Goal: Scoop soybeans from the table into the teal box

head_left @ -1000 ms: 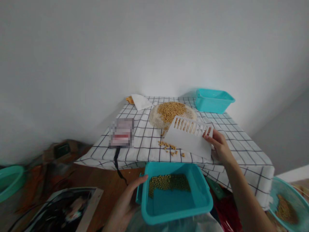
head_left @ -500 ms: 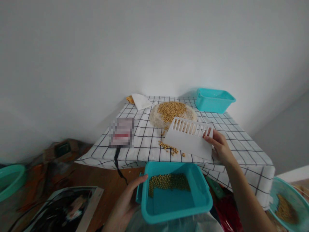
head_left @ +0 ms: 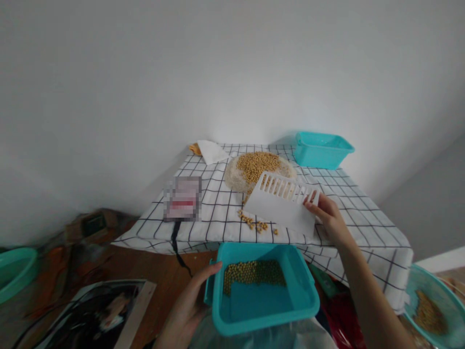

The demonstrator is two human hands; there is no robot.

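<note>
My left hand [head_left: 196, 291] grips the left side of a turquoise plastic bin [head_left: 267, 315], its thumb over the rim. Soybeans [head_left: 254, 273] lie along the far side of the bin's floor. In my right hand [head_left: 325, 213] is a white slotted plastic panel [head_left: 281, 211], held by its right end and tilted over the tabletop. Behind the panel, a heap of soybeans [head_left: 256, 165] rests on a pale mound [head_left: 236, 177] that looks like rice or another light grain. Some loose soybeans [head_left: 259, 225] are scattered by the panel's lower left edge, near the table's front.
A checked cloth covers the table [head_left: 214, 208]. A second turquoise bin [head_left: 321, 151] stands at the back right, a white cloth or paper [head_left: 211, 151] at the back left. A blurred-out flat object [head_left: 183, 198] lies on the left. A basin with grain [head_left: 436, 305] sits low on the right.
The white slotted panel and my right hand have shifted slightly left and away from me. My left hand and the bin stay in place.
</note>
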